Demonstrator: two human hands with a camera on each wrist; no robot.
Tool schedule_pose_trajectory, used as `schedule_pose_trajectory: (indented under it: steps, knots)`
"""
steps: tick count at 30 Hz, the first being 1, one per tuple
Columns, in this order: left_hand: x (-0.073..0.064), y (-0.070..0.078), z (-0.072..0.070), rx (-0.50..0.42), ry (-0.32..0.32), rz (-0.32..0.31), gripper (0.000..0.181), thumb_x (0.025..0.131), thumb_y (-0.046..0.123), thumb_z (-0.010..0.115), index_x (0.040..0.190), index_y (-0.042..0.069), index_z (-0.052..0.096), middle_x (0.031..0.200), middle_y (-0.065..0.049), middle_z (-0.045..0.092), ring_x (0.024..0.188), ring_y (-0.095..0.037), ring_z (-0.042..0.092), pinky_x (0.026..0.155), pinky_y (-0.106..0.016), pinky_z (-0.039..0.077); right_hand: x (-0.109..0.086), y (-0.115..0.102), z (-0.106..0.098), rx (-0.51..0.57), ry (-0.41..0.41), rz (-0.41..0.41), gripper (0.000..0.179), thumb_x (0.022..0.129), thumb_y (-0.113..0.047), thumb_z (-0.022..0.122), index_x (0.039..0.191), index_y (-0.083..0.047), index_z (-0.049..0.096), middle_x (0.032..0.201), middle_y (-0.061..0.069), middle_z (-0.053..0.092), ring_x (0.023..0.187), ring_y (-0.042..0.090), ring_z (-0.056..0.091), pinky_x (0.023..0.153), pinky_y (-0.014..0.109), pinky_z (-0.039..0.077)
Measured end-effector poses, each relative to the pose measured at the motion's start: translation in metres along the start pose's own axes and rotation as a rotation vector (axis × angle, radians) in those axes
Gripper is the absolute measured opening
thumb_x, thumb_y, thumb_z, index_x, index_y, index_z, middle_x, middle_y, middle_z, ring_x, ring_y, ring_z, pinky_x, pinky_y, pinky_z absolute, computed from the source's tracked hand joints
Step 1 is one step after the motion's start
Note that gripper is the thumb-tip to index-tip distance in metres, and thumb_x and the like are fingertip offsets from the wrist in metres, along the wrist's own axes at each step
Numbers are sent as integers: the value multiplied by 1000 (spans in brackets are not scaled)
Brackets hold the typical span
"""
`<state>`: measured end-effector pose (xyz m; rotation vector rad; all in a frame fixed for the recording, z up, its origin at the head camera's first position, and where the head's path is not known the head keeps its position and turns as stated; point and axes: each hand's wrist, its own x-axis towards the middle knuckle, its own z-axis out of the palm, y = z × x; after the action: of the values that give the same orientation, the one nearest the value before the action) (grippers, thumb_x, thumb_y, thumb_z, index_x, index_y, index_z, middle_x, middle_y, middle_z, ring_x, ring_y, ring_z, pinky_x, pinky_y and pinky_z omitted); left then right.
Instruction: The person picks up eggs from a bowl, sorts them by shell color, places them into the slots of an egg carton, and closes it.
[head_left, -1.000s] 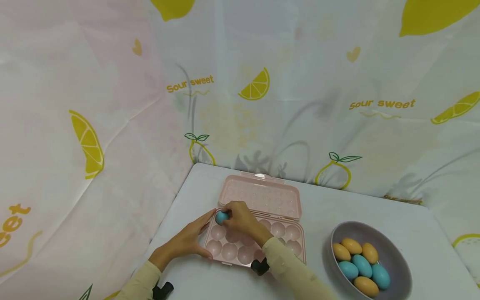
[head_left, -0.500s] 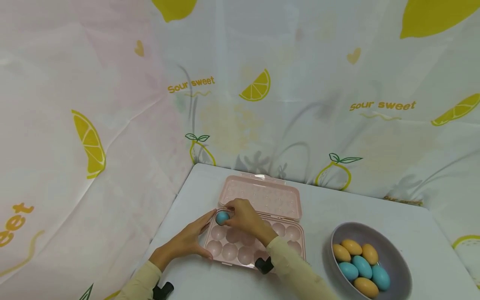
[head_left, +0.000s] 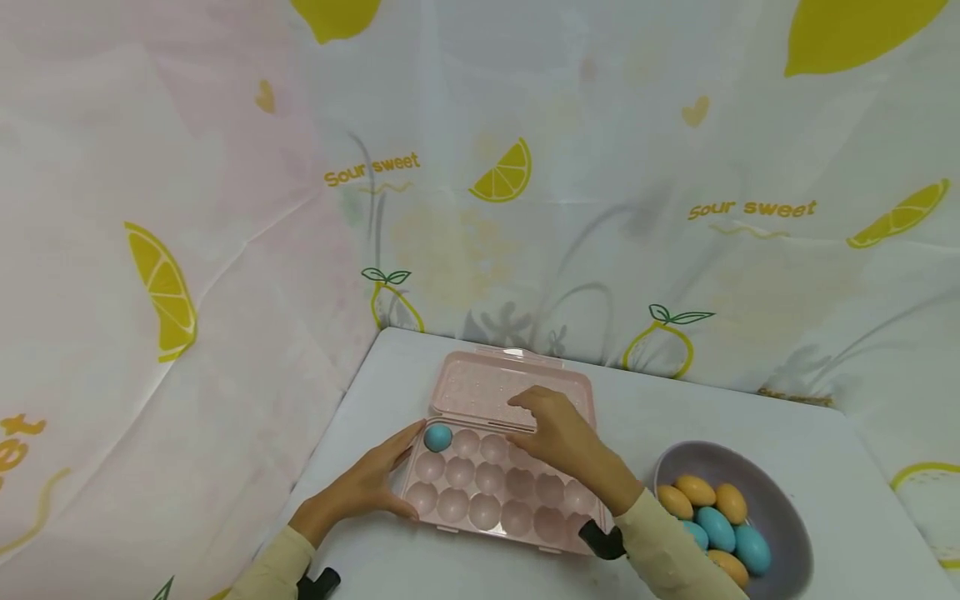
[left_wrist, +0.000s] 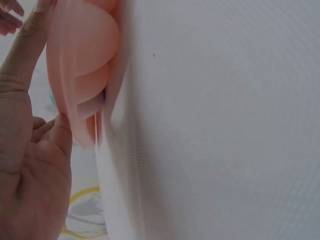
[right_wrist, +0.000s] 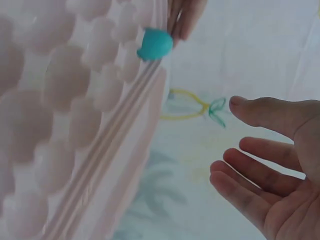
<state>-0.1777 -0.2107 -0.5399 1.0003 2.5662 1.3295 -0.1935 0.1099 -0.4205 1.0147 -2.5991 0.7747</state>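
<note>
A pink plastic egg box (head_left: 480,531) lies unfolded on the table, with its lid (head_left: 480,387) laid back. One blue egg (head_left: 438,437) sits in the far left corner cup; the other visible cups hold nothing. My left hand (head_left: 363,487) spans the box's left end, fairly straight fingers at the far corner and thumb by the near edge. In the left wrist view, the thumb and little finger touch the box's side (left_wrist: 95,40). Over the box's right part hovers my right hand (head_left: 566,437), fingers loosely bent, thumb apart, holding nothing. The right wrist view shows its parted fingers (right_wrist: 240,197).
To the right of the box stands a grey-purple bowl (head_left: 787,517) with several orange eggs (head_left: 695,490) and blue eggs (head_left: 752,550). A lemon-print cloth (head_left: 450,100) hangs behind and beside the white table (head_left: 637,417).
My right hand has let go of the blue egg, leaving it in the corner cup, and moved right across the box. My left hand keeps its place at the left end.
</note>
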Motion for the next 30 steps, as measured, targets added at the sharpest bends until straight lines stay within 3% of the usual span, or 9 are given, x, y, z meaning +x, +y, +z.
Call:
schedule_pose_trajectory:
  steps: [11,21,25,28,30]
  knots:
    - [-2,-1,-1,34,-8,-26,134,51,39,94,155,4,17,159,-14,22,145,-27,23,112,-25,33,-60,41,-62,-150,24,155,38,70,-2,85,105,3,70,101,12,69,85,26,67,68,35,60]
    - [-1,0,3,10,-14,-26,133,52,38,94,155,4,17,160,-12,21,145,-27,23,112,-26,32,-124,78,-85,-217,-79,387,32,75,-4,78,104,8,68,101,18,68,94,37,65,78,50,58]
    - [-2,-4,6,-27,-10,15,133,53,36,93,155,3,16,160,-16,19,145,-31,21,112,-32,34,-146,87,-94,-203,-118,469,31,75,-7,73,103,6,70,100,17,69,95,37,65,79,53,57]
    - [-1,1,6,-64,-4,39,132,52,28,94,154,0,15,158,-21,18,144,-35,21,111,-38,35,-159,91,-101,-185,-167,532,23,81,-16,74,97,1,70,88,9,67,80,26,63,66,41,57]
    - [-1,10,3,-66,10,45,131,52,24,95,153,-4,17,157,-25,20,143,-38,22,109,-41,36,-168,93,-103,-162,-192,574,19,85,-18,72,94,-2,70,76,2,61,67,16,56,55,31,50]
